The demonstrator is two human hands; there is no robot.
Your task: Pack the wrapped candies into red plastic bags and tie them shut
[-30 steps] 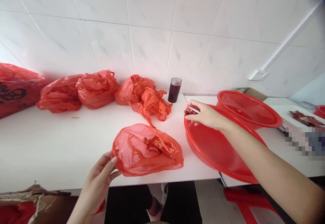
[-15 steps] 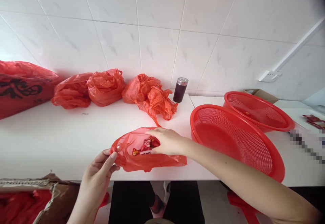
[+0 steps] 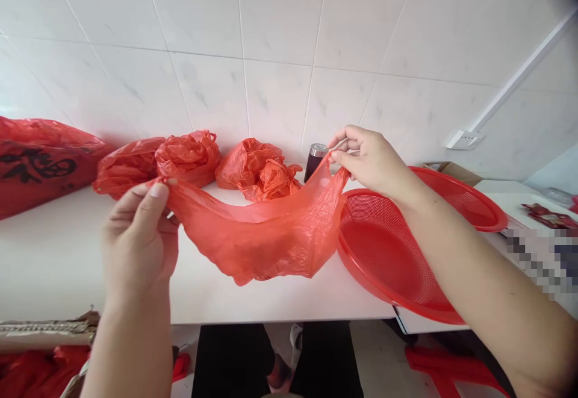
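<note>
A thin red plastic bag [image 3: 262, 241] hangs stretched between my two hands above the white table. My left hand [image 3: 142, 229] pinches one upper corner between thumb and fingers. At the other end, my right hand [image 3: 361, 154] is closed on a raised handle of the bag, higher than the left. The bag sags in the middle, and a darker patch shows through its lower part; the contents themselves are hidden. Just behind my right hand stands a dark tumbler [image 3: 314, 166] with a silver lid, partly covered by the bag and fingers.
Along the tiled wall sit several red bags [image 3: 187, 157] and a large red bag with black writing [image 3: 40, 166]. Two red mesh baskets, a nearer basket [image 3: 383, 253] and a farther basket [image 3: 469, 199], stand on the right. A cardboard box [image 3: 49, 332] with red material is at lower left.
The bag has been lifted off the table and stretched out. My right hand has left the bag's mouth, where wrapped red packets showed, and now grips a handle. My left hand rose leftward.
</note>
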